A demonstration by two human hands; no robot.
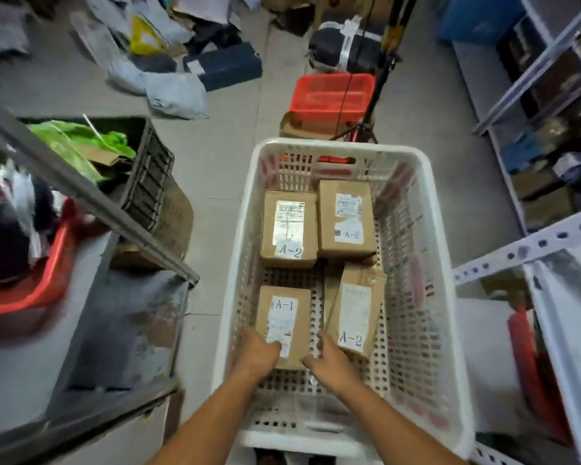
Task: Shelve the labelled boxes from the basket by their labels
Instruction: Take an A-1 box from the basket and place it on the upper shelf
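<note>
Head cam, looking down: white plastic basket [443,297] sits on floor betw. two shelving units. Four brown cardboard boxes lie flat inside, labels up. Far row: A-2 box, far left [289,229], just beside A-2 box, far right [345,218], sides approx. touching. Near row: A-1 box [284,317] at near left; third A-2 box [356,310] at near right, tilted, one edge raised, its far end close under the far-right box.

Both hands are in the basket at the A-1 box. Left hand [257,355] lies on its near-left corner, fingers curled over the box's edge, gripping it. Right hand [329,359] is against its near-right side, in the gap betw. the A-1 box and tilted A-2 box; fingers bent around the corner, appears to be gripping too, though contact is partly hidden. Box rests on basket floor as far as can be seen.

Surroundings: red basket [332,95] on floor beyond the white one; dark crate [148,176] w/ green plastic at left; grey parcel bags [175,92] further back; grey metal shelf [121,330] at left; white perforated shelf upright [530,246] at right.
</note>
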